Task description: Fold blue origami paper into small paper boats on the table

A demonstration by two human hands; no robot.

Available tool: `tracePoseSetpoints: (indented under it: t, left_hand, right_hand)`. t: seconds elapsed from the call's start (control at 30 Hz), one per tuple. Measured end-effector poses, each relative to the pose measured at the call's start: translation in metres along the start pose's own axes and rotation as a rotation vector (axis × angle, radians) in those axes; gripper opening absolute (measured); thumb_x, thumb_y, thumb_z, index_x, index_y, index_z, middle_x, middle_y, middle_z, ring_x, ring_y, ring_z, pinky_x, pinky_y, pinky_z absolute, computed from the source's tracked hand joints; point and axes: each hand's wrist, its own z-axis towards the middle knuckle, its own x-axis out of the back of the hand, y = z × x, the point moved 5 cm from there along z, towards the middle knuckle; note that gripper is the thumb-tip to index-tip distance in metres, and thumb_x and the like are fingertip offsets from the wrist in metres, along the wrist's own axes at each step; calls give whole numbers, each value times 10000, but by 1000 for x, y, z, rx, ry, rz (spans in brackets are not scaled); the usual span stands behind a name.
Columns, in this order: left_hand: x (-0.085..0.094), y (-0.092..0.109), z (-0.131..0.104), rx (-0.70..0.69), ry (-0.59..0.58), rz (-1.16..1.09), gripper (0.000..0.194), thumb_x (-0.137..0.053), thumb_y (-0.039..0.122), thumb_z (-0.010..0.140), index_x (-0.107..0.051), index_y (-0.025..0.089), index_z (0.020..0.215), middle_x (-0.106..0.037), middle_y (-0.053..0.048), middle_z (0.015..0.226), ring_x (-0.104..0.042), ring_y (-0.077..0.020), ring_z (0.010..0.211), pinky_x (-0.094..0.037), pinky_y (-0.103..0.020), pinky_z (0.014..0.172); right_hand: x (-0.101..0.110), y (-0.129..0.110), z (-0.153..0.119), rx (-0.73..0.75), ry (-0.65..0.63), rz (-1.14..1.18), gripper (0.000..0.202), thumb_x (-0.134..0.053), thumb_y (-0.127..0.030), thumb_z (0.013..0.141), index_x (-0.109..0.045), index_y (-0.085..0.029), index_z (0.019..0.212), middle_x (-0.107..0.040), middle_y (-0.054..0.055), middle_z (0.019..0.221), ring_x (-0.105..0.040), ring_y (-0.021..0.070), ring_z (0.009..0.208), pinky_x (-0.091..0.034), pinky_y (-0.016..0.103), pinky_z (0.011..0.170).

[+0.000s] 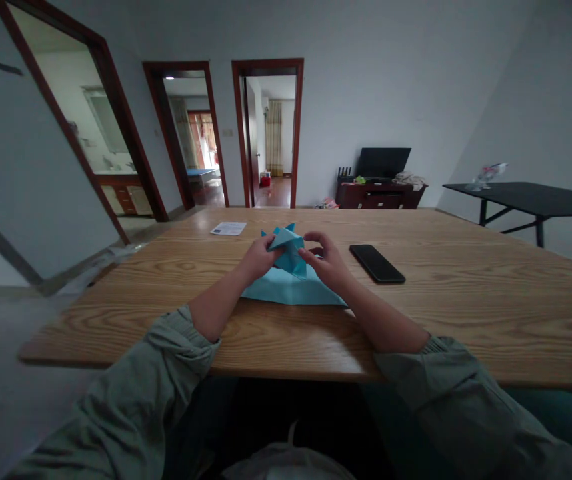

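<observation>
A folded blue paper shape [290, 248] with pointed corners is held up over the table. My left hand [260, 257] grips its left side, thumb in front and the other fingers partly hidden behind the paper. My right hand [323, 257] is at its right edge, thumb and fingers curved around that side, with the thumb tip at the paper. Below the hands lies a larger blue sheet [293, 292] on the wooden table, with a crease down its middle.
On the wooden table [466, 287], a black phone [377, 263] lies to the right of my right hand. A white printed card [229, 229] lies at the back left. Beyond are a black table [531, 198] and a television [383, 163] on a cabinet.
</observation>
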Motion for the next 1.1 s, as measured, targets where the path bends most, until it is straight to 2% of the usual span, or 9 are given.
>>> tracePoseSetpoints:
  t: [0.1,0.2,0.33,0.43,0.57,0.7,0.83,0.97,1.1]
  left_hand:
    - [1,3,0,-86,29,31,354,-639,286,770,-592,145,1091,-647,-43,887,-610,-152,776,-507,-254,675]
    - [-2,5,-1,-147,1,83,527,-644,251,763,-503,185,1267,-650,-26,857,-610,-144,765,-492,-256,708]
    - [-8,5,-1,-164,-67,197,383,-605,306,804,-609,188,1169,-651,-31,820,-590,-132,695,-473,-242,653]
    - [-8,5,-1,-162,-59,246,361,-609,346,802,-649,176,1119,-665,-42,837,-579,-132,670,-460,-239,620]
    - [-8,7,-1,-169,-76,239,325,-642,354,772,-693,165,1031,-692,-59,919,-609,-168,765,-475,-263,690]
    - [-10,8,-2,-147,-110,216,293,-629,378,777,-713,157,950,-698,-61,901,-613,-188,811,-476,-278,732]
    - [-13,8,-2,-113,-165,208,318,-633,427,767,-712,143,887,-684,-48,819,-592,-173,752,-465,-268,700]
    - [-14,7,-3,-75,-188,179,344,-641,456,753,-703,136,862,-668,-39,800,-586,-169,746,-460,-267,696]
    - [-19,1,-6,75,-258,24,384,-668,468,727,-657,148,939,-656,-32,802,-598,-155,696,-470,-251,624]
  right_hand:
    - [-3,1,0,1,-37,-23,496,-659,-479,755,-522,-246,1170,-556,88,1200,-612,203,909,-524,341,740]
    - [-7,1,-1,30,-118,-52,508,-652,-425,777,-513,-259,1236,-616,72,1093,-614,206,946,-519,346,779]
    - [-4,-6,0,78,-79,-165,351,-577,-389,834,-617,-240,1150,-678,48,911,-634,182,788,-513,321,710]
    - [-2,-10,1,103,-69,-273,281,-560,-341,837,-682,-240,1069,-702,47,926,-629,185,760,-500,321,700]
    - [-3,-7,2,133,-130,-329,286,-573,-279,815,-696,-265,1072,-708,35,958,-620,193,770,-478,323,713]
    - [0,-8,2,141,-146,-377,228,-547,-315,835,-727,-224,942,-695,23,815,-586,182,718,-424,283,653]
    - [2,-11,2,129,-184,-421,264,-527,-371,843,-703,-180,794,-631,5,682,-522,151,642,-360,254,588]
    - [2,-10,2,117,-211,-385,259,-511,-375,839,-670,-178,786,-615,1,685,-500,144,631,-355,256,588]
    - [7,-6,4,82,-105,-379,226,-506,-364,832,-623,-183,767,-612,9,709,-500,152,655,-360,263,601]
